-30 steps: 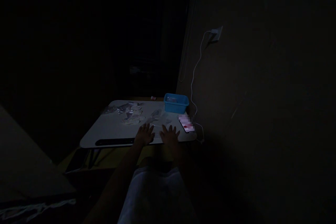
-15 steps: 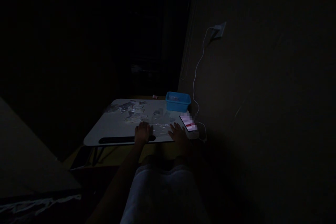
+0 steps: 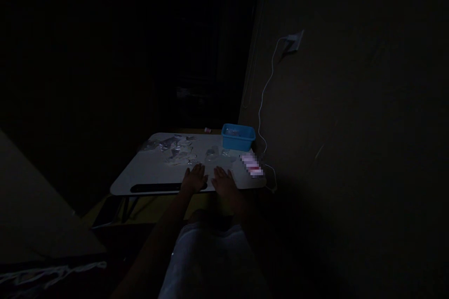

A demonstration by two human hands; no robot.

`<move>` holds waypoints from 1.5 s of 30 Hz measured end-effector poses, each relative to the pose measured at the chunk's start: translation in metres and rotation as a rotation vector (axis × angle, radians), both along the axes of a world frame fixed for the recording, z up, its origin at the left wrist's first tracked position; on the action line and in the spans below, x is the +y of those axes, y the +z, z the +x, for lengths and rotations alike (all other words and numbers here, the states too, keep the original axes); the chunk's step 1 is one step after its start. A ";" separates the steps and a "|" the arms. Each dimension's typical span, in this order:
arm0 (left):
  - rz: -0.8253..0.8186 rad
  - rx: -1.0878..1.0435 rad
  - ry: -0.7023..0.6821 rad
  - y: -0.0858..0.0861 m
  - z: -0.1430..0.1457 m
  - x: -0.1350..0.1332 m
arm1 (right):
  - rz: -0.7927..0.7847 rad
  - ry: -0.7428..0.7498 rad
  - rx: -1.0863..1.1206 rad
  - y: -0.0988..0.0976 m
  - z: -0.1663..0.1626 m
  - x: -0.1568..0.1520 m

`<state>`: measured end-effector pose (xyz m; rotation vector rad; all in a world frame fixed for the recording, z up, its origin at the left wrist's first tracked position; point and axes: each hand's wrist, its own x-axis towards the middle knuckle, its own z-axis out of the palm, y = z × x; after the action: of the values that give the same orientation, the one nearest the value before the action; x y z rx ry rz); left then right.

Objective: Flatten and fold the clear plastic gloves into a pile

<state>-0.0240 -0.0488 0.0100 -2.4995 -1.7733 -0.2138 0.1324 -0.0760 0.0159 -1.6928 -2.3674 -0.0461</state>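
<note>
Head view: the left hand (image 3: 194, 179) lies palm down near the front edge of the white tabletop (image 3: 147, 170), its fingers extended and slightly parted, with no grip on anything visible; the right hand (image 3: 223, 181) is set likewise just beside it, fingers straight and a little spread, with nothing visible in their hold; the clear plastic (image 3: 220, 161) lies on the tabletop just beyond both hands; the dim light does not show whether it also runs beneath them.

The step appears to be flattening by hand; the left palm should bear down evenly, the right palm should match it, and both should work outward from the middle; curled fingers would probably drag so light a film.

The plastic is thin and transparent; its left portion, toward the crumpled wrappers (image 3: 177, 149), looks greyish and bunched; its right portion, toward the blue basket (image 3: 238, 143), looks flatter, with small highlights; whether it is one piece cannot be told.
</note>
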 end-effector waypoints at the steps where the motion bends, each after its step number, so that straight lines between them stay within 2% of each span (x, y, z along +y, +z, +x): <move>1: -0.002 0.009 0.013 0.000 0.000 0.000 | -0.021 -0.011 -0.008 -0.001 -0.003 -0.001; 5: -0.010 0.027 0.061 0.001 0.001 0.000 | -0.070 -0.084 -0.019 0.000 0.006 -0.001; 12: -0.019 0.032 0.082 0.002 0.003 -0.002 | -0.010 -0.213 -0.045 -0.005 0.041 -0.001; 21: -0.006 -0.005 0.063 0.003 0.001 -0.003 | -0.017 -0.255 0.013 -0.009 0.048 0.006; 25: 0.033 -0.005 -0.003 0.005 0.000 -0.005 | 0.056 -0.222 -0.027 -0.012 0.050 0.005; 28: 0.012 0.013 -0.003 0.006 0.000 -0.006 | 0.066 -0.208 -0.045 -0.015 0.050 0.005; 35: -0.010 0.011 0.026 0.006 0.000 -0.004 | 0.058 -0.246 0.021 -0.014 0.050 0.008; 41: 0.002 -0.033 -0.033 0.011 -0.001 -0.010 | 0.079 -0.211 0.021 -0.015 0.052 0.006; 45: 0.033 -0.081 -0.061 0.014 -0.001 -0.013 | 0.091 -0.200 0.122 -0.014 0.054 0.008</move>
<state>-0.0252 -0.0614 0.0236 -2.5586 -1.7077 -0.3501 0.1865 -0.0676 0.0020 -1.8268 -2.0718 -0.0802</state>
